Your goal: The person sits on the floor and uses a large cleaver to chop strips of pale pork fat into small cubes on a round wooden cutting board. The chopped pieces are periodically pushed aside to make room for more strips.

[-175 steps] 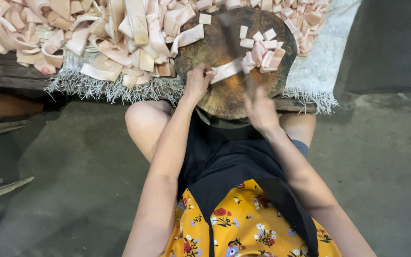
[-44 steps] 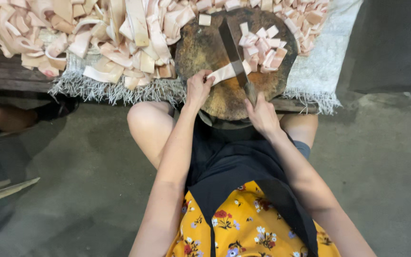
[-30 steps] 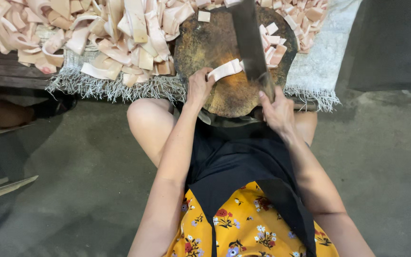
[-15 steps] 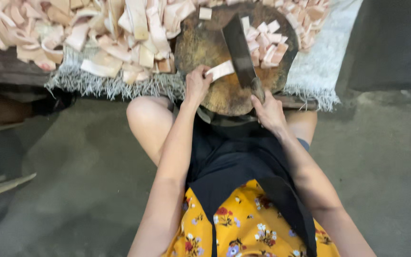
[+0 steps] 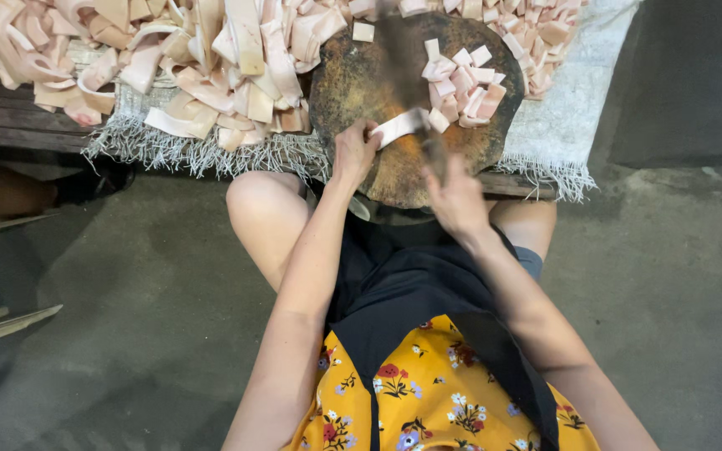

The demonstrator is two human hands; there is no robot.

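At the near edge of the round dark wooden chopping block (image 5: 361, 83), my left hand (image 5: 354, 153) pins a pale pink strip (image 5: 399, 127) while my right hand (image 5: 457, 199) grips a blurred cleaver (image 5: 407, 75).

Fringed pale cloth (image 5: 549, 134) over a dark wooden bench (image 5: 10, 125); grey concrete floor (image 5: 127, 317); someone's dark shoe (image 5: 89, 179).

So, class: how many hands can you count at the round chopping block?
2. The left hand pins a pale strip on the block; the right hand grips a blurred cleaver.
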